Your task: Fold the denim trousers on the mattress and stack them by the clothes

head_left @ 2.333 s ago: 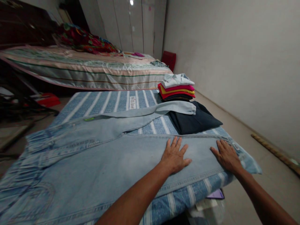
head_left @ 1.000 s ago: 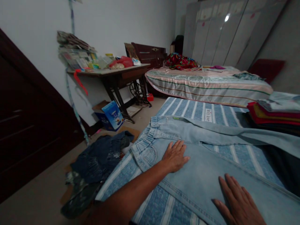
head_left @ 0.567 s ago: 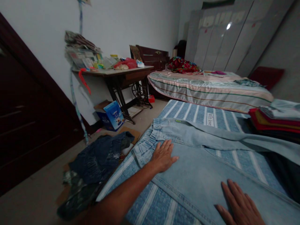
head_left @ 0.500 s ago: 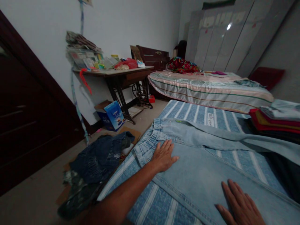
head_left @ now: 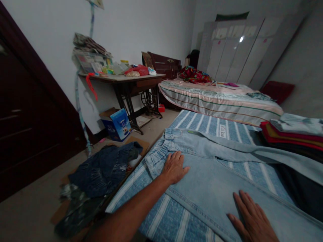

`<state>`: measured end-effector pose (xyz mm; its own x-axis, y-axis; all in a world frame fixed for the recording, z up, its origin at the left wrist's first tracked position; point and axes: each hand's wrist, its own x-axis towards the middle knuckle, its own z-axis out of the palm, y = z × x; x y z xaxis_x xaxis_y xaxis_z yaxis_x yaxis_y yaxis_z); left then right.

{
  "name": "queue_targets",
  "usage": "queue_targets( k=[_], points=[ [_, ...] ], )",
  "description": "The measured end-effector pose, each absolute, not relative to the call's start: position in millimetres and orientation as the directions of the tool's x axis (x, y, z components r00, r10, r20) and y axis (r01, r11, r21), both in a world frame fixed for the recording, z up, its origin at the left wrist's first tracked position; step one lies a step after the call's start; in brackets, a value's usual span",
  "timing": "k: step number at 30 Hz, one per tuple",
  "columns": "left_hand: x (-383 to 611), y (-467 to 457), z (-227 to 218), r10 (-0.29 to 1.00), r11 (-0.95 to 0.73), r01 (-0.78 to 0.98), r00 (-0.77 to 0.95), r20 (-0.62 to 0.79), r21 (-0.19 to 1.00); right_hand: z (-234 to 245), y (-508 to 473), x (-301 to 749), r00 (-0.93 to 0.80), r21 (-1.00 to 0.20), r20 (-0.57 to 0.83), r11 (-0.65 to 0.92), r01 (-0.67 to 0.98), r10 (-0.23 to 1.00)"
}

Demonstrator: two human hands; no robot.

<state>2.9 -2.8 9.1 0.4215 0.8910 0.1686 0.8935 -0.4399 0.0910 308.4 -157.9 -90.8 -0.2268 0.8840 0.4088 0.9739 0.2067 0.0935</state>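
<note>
Light blue jeans (head_left: 209,179) with an elastic waistband lie spread over a blue and white striped bed cover (head_left: 174,208). The waistband is on the left, and the legs stretch away to the right. My left hand (head_left: 174,168) rests flat on the jeans just below the waistband, thumb apart from the fingers. Lower right, my right hand (head_left: 253,216) lies on the near leg with its fingers extended, partly cut off by the bottom edge. Neither hand grasps the fabric.
Folded clothes (head_left: 290,134) are stacked at the right, beside dark cloth (head_left: 300,191). Dark denim clothes (head_left: 103,169) lie in a heap on the floor at left. Behind stand a blue box (head_left: 117,124), a sewing-machine table (head_left: 121,78) and another bed (head_left: 214,97).
The view has shifted slightly, so the room and bed sit a little differently in the picture. Both hands stay flat on the jeans, which look the same.
</note>
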Motion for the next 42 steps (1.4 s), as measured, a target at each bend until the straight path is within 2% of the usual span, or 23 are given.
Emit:
queue_targets(
  k=[8, 14, 17, 24, 33, 38, 42],
  points=[
    [4, 1, 7, 0.911, -0.413, 0.901, 0.409, 0.061, 0.130, -66, -152, 285, -0.131, -0.005, 0.373, 0.143, 0.990, 0.919],
    [4, 2, 5, 0.913, -0.406, 0.903, 0.405, 0.036, 0.142, -21, -139, 179, -0.346, -0.097, 0.423, 0.422, 0.902, 0.837],
    [5, 3, 6, 0.913, -0.407, 0.903, 0.407, 0.031, 0.139, -8, -131, 128, -0.391, -0.162, 0.404, 0.485, 0.859, 0.827],
    [1, 13, 23, 0.892, -0.441, 0.888, 0.450, -0.046, 0.128, -6, -121, 81, -0.358, -0.073, 0.433, 0.428, 0.901, 0.827],
    [5, 23, 37, 0.883, -0.468, 0.881, 0.469, 0.009, 0.063, -3, -113, 68, -0.342, -0.053, 0.391, 0.392, 0.918, 0.854],
    [11, 19, 37, 0.886, -0.461, 0.887, 0.458, 0.073, 0.017, -7, -105, 77, -0.411, -0.161, 0.463, 0.530, 0.832, 0.785],
    [10, 21, 33, 0.880, -0.467, 0.885, 0.465, 0.101, -0.005, -9, -101, 81, -0.399, -0.246, 0.484, 0.559, 0.792, 0.778]
  ],
)
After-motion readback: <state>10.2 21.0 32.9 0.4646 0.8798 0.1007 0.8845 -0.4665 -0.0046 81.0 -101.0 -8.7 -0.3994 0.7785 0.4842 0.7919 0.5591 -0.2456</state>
